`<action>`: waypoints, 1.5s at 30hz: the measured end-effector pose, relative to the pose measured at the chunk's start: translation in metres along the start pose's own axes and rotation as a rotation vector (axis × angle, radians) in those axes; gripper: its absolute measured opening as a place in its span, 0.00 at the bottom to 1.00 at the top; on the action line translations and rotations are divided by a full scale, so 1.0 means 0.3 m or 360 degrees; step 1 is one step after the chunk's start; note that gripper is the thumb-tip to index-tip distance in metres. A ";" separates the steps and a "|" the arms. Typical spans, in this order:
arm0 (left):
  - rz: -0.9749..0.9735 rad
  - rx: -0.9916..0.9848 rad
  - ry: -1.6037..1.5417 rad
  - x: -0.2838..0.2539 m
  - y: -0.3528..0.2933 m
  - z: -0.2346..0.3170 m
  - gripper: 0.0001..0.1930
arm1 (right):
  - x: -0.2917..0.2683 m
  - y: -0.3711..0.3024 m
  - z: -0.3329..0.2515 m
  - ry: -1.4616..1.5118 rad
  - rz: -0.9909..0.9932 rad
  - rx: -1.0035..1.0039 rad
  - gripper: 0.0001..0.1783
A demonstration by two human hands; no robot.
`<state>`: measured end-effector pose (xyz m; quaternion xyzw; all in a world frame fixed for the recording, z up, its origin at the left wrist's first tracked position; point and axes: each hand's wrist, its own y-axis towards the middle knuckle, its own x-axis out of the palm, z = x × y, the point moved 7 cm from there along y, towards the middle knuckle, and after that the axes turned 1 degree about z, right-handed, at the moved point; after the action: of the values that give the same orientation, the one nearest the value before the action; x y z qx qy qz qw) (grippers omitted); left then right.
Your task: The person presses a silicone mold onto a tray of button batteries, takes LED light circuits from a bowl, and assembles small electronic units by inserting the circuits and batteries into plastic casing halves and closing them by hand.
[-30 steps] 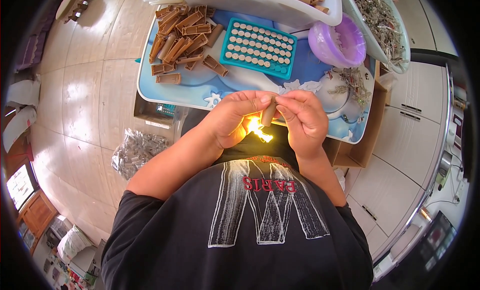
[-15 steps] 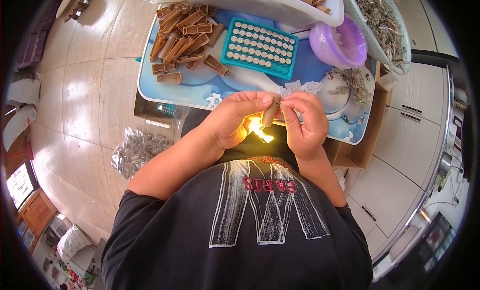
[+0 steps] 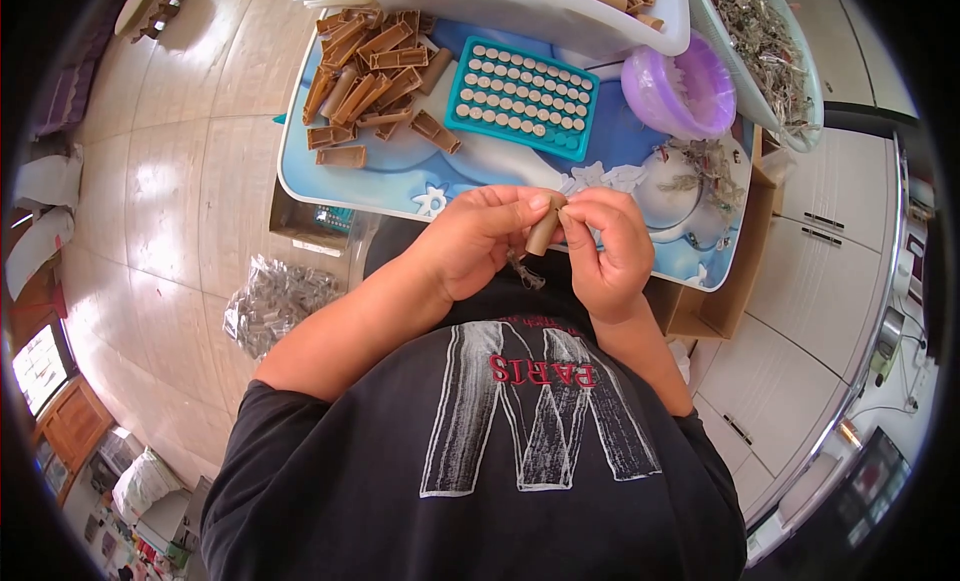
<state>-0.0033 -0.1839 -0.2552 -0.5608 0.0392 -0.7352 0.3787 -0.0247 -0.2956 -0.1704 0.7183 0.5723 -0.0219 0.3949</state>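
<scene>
A brown cork-like plastic tube (image 3: 541,237) is held upright but slightly tilted in front of my body. My left hand (image 3: 480,231) grips it from the left, thumb near its upper end. The thumb and forefinger of my right hand (image 3: 606,246) pinch at its upper right side; any small part between them is hidden. Below my left fingers hangs a bunch of thin wire lights (image 3: 527,273), unlit. Beyond my hands, a teal tray (image 3: 451,116) holds rows of small pale round button cells (image 3: 517,86). Brown half-shells and tubes (image 3: 370,76) lie piled to its left.
The blue patterned table (image 3: 390,186) also carries a purple bowl (image 3: 685,86), white tabs (image 3: 605,178) and tangled wire lights (image 3: 700,166). White bins (image 3: 480,6) stand behind. A clear bag (image 3: 275,301) of parts lies on the floor at left; cabinets (image 3: 810,281) line the right.
The wire lights glowed bright yellow half a second ago and are dark now. Both hands keep nearly the same place and grip on the tube.
</scene>
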 end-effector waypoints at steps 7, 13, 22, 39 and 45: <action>0.0055 0.0020 -0.0036 -0.006 -0.005 0.006 0.16 | 0.011 -0.011 0.034 0.0029 -0.0126 0.0102 0.09; 0.0142 0.0222 0.0577 0.021 -0.027 0.049 0.14 | 0.003 -0.044 0.061 0.0519 -0.0156 0.0602 0.20; 0.0085 0.0871 0.1667 0.099 -0.097 0.121 0.13 | -0.017 -0.096 0.102 0.0976 0.0052 0.0818 0.20; -0.0045 0.1621 0.2468 0.208 -0.191 0.162 0.09 | -0.002 -0.009 -0.072 -0.0408 -0.0593 0.0200 0.16; 0.0710 0.1775 0.2845 0.126 -0.212 0.319 0.06 | -0.027 -0.020 -0.024 -0.0302 -0.0455 0.0396 0.13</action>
<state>0.0425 -0.1263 -0.1593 0.4512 0.0625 -0.7073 0.5406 -0.0357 -0.2977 -0.1647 0.6678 0.6215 -0.2156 0.3483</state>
